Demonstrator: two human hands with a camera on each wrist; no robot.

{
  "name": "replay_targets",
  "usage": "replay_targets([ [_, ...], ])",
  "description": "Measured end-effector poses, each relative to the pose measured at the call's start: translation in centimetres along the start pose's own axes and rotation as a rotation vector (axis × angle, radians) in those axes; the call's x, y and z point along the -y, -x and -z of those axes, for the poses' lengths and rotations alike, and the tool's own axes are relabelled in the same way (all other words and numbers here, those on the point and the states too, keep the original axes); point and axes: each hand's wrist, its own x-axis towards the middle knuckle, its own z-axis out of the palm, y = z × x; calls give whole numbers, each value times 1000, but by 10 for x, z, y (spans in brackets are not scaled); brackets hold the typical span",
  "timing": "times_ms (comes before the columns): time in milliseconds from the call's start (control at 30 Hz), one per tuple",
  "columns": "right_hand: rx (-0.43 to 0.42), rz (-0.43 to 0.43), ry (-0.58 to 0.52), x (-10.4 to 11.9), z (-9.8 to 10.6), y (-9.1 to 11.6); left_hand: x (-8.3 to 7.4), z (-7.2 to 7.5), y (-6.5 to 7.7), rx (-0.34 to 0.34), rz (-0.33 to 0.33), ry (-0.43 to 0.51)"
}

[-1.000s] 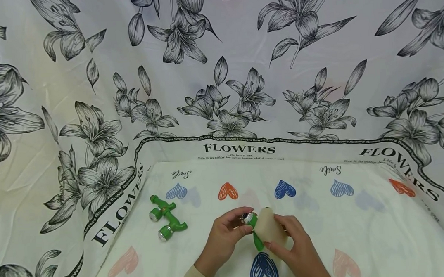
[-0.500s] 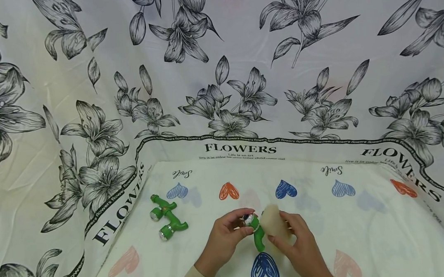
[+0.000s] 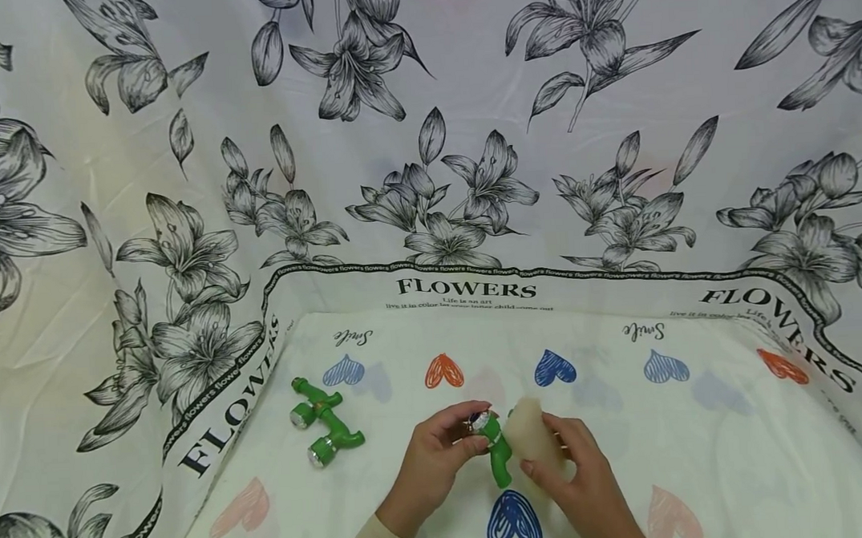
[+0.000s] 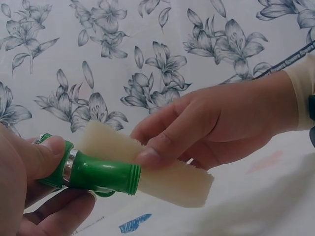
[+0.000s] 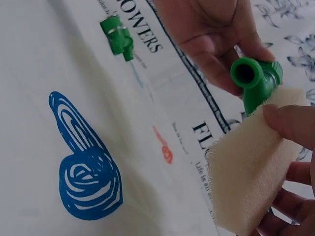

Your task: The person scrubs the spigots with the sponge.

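Observation:
My left hand (image 3: 435,457) grips a green plastic tap (image 3: 500,462) by its knob end, which has silver trim. The tap's curved spout hangs toward the cloth. In the left wrist view the threaded inlet (image 4: 132,178) points to the right, thumb on top and fingers beneath. A cream sponge (image 3: 532,435) is held in my right hand (image 3: 583,475), thumb on the near face and fingers behind. The sponge (image 5: 251,162) stands close beside the tap and overlaps it in both wrist views. The right wrist view looks into the tap's round open end (image 5: 246,73).
Two more green taps lie close together at the left, one farther back (image 3: 316,404) and one nearer (image 3: 337,443). A white cloth (image 3: 405,346) with printed hearts covers the table. Flower-printed fabric (image 3: 467,99) hangs behind and at the sides.
The sponge has shifted slightly right, off the tap it partly covered a second ago, so more of the green body shows. The tap's spout has tilted a little. The two lying taps stay put.

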Motion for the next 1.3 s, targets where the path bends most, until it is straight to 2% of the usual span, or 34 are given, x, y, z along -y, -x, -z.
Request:
replay_targets([
  [167, 77, 0, -34, 8, -3, 5, 3, 1, -2, -26, -1, -41],
  [267, 130, 44, -60, 10, -4, 9, 4, 3, -2, -53, 10, -56],
  [467, 157, 113, -52, 13, -4, 11, 3, 5, -1, -70, -5, -26],
  [700, 100, 71, -19, 14, -3, 8, -3, 1, 1, -62, 24, -29],
  [933, -16, 194, 78, -3, 2, 1, -4, -6, 5, -21, 10, -14],
  [1067, -34, 216, 105, -6, 4, -1, -4, -8, 5, -25, 0, -22],
  [1200, -77, 188, 124, -6, 6, -2, -4, -8, 6, -13, -1, 0],
  [1300, -90, 129, 113, -6, 7, -2, -4, -8, 6, 7, -1, 21],
])
